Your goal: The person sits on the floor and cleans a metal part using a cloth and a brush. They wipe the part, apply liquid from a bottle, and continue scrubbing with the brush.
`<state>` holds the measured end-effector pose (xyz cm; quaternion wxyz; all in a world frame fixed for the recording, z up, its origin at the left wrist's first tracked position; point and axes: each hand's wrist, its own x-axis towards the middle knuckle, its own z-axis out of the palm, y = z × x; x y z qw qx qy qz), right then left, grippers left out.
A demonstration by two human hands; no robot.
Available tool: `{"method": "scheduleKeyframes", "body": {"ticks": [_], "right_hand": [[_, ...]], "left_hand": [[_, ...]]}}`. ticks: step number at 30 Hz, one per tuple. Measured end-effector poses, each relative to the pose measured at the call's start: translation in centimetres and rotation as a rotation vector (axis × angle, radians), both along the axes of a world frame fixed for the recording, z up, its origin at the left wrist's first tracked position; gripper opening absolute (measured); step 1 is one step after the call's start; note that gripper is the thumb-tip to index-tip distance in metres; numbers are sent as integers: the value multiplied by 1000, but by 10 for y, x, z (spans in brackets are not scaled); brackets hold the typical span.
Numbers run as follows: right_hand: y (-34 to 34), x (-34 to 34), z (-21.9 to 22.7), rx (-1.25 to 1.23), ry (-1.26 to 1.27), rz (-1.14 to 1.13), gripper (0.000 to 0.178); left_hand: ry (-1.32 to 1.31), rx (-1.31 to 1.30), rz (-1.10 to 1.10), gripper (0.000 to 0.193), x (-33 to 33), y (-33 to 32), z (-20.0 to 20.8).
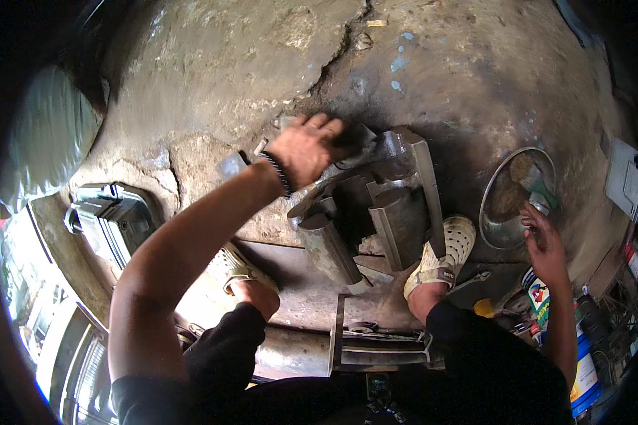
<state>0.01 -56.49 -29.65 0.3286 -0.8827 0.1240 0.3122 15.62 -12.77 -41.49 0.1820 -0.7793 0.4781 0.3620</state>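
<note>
Metal part [400,216] between shoes [459,242], likely for steadiness. Brush [538,185] in pan [500,232], handy for half-curled right hand [544,244]. Left hand [305,150] blurred near part's far end; can't tell either grip.

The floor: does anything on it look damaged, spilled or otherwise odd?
Yes. A dark, jagged crack runs from the top of the view down toward the left hand, splitting the concrete floor. Right of it, pale blue spots stand out against the brownish surface, perhaps dripped paint.
</note>
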Motion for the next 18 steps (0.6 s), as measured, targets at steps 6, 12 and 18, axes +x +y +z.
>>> {"method": "scheduleKeyframes", "body": {"ticks": [6,12,18], "right_hand": [[-2,-3,0,-21,7,22,50],[-4,-2,0,25,28,3,48],[0,0,5,-20,68,25,48]], "left_hand": [[131,-316,-27,39,6,10,-2],[501,-657,1038,27,6,-42,-4],[608,-437,820,28,13,-77,11]]}}
